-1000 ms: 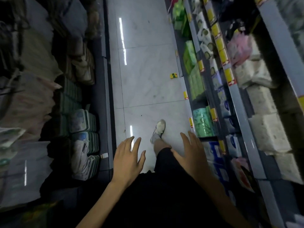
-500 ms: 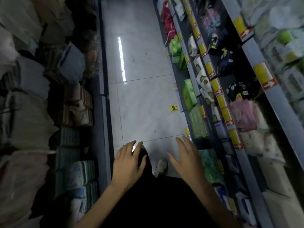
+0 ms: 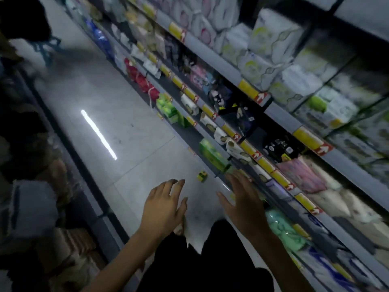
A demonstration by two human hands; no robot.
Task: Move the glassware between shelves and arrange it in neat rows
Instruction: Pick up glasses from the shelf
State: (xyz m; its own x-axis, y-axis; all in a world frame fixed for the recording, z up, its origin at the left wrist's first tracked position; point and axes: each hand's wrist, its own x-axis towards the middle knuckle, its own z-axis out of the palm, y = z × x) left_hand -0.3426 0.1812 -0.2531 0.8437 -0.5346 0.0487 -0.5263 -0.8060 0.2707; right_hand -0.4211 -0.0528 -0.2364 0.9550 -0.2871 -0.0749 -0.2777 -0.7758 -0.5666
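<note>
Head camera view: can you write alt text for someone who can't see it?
The left hand and right hand hover open and empty above a shop aisle's tiled floor. Shelves of packaged goods with yellow price tags line the right side; no glassware shows.

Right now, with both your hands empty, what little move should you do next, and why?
Probably step forward along the pale tiled floor, passing left of the small yellow-and-green box lying on it. The left hand and right hand are open and hold nothing, and the grey shelves with yellow price tags show only soft packs, no glassware in sight.
</note>
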